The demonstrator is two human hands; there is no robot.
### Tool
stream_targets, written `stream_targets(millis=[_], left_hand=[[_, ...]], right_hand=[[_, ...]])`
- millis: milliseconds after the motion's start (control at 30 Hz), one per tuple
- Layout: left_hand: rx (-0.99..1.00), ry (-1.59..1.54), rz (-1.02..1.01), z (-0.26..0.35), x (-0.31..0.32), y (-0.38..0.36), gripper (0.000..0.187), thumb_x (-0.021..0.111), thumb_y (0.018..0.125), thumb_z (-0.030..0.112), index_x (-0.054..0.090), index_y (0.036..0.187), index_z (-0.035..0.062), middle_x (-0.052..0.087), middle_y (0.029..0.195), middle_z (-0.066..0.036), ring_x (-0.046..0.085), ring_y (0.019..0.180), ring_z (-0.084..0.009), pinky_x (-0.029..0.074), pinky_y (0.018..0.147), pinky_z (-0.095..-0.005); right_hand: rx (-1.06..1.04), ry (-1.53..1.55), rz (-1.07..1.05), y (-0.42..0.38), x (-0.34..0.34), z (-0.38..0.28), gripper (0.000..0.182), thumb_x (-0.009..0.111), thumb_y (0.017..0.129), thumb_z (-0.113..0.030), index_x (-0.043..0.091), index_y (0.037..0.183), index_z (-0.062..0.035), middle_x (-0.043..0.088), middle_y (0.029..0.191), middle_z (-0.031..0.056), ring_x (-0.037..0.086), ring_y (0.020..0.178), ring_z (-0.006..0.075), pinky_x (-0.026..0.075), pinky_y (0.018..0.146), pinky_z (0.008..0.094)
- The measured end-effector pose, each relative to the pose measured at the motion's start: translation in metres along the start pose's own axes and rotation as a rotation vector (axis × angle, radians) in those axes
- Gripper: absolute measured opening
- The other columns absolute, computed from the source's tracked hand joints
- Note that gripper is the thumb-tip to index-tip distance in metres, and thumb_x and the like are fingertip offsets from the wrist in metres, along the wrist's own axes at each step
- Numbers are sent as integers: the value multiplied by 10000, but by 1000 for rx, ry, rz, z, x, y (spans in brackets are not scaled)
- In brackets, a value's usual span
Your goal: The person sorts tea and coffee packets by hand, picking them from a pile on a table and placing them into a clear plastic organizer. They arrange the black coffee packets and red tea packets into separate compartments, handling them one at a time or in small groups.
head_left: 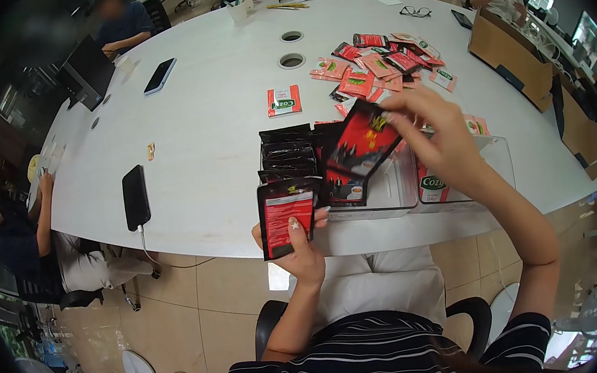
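My left hand (303,264) is closed on a black-edged red sachet (278,226), its thumb across the printed face. In my right hand (439,137), a black and red sachet (360,143) is pinched by its upper corner and hangs tilted over a clear plastic box (394,195). Another black and red sachet (345,190) lies beneath it, partly covered. A row of black sachets (286,147) stands at the box's left side, just beyond my left hand. A red and white Cozy sachet (432,186) shows in the right compartment, below my right forearm.
A loose pile of red, pink and black sachets (373,68) lies beyond the box. One Cozy sachet (283,101) lies apart. A black phone (135,196) with a cable is at left, another phone (160,76) farther back. Cardboard boxes (512,58) stand at right; other people sit around the table.
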State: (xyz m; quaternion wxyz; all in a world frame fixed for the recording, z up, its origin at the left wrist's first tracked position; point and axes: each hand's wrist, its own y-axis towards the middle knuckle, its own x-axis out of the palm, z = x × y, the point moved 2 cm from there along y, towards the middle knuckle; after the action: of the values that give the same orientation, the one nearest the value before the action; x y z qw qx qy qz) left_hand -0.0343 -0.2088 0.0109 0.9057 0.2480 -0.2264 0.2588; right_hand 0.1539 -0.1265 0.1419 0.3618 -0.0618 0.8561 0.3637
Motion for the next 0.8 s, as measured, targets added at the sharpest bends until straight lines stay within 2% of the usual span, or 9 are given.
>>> stream_targets(millis=[67,133,233,333,433,533,733,767,800], left_hand=[[-20,-25,-18,-8,-10,1,270,489,954,66,297,1136,9,594,1028,-243,701,756,-335,604,614,-353],[-60,-21,-44,-6,-8,1,254,483,965,73,307,1126,-12,602,1025,-250,702,803,-348,609,636,-355],[-105,-4,-66,-2,-3,3,239,483,974,90,337,1108,-45,609,1019,-248,700,826,-342,616,663,-358],[-53,11,-34,-3,-1,2,323,501,985,149,452,1198,-89,630,1032,-204,702,799,-266,591,597,-279],[-43,39,-39,-4,-1,2,321,504,983,146,456,1191,-93,631,1029,-204,702,799,-268,594,602,-288],[-80,52,-84,-6,-7,2,277,515,969,115,368,1113,-70,608,1020,-245,699,832,-338,623,669,-361],[65,135,-91,-8,-10,-2,282,568,943,105,413,1115,-57,603,1011,-198,673,850,-246,605,726,-366],[105,194,-68,-9,-8,-2,307,560,953,169,439,1117,-61,585,998,-166,645,817,-211,610,632,-339],[109,188,-78,-10,-8,-2,309,559,954,171,439,1116,-63,585,1000,-168,648,811,-215,612,624,-341]], right_hand=[[-27,-64,-135,-5,11,-2,191,651,852,-97,643,1033,-37,591,795,63,554,744,209,453,670,321],[-33,-57,-273,-15,32,1,239,672,836,-103,636,1068,-63,581,817,58,534,802,221,446,717,329],[-363,-327,-235,-19,48,-2,297,727,754,-167,645,1030,-96,573,875,36,551,870,218,468,728,341],[-264,-226,-316,-11,44,-5,423,763,693,-199,623,1081,-104,565,930,19,528,922,209,444,769,346],[-277,-272,-333,-12,45,-7,508,779,674,-206,590,1131,-93,554,949,25,517,929,220,418,797,347],[-296,-331,-307,-13,50,-6,563,783,667,-215,563,1172,-97,549,971,30,507,934,222,397,814,344],[-342,-415,-197,-7,53,-2,589,779,662,-203,567,1202,-98,554,1001,41,523,956,209,409,812,352],[-356,-396,-170,-7,52,-4,577,771,671,-200,572,1204,-102,558,1033,45,527,961,205,415,805,346],[-370,-377,-144,-7,51,-6,566,764,681,-197,577,1207,-106,561,1065,49,531,966,201,421,798,340]])
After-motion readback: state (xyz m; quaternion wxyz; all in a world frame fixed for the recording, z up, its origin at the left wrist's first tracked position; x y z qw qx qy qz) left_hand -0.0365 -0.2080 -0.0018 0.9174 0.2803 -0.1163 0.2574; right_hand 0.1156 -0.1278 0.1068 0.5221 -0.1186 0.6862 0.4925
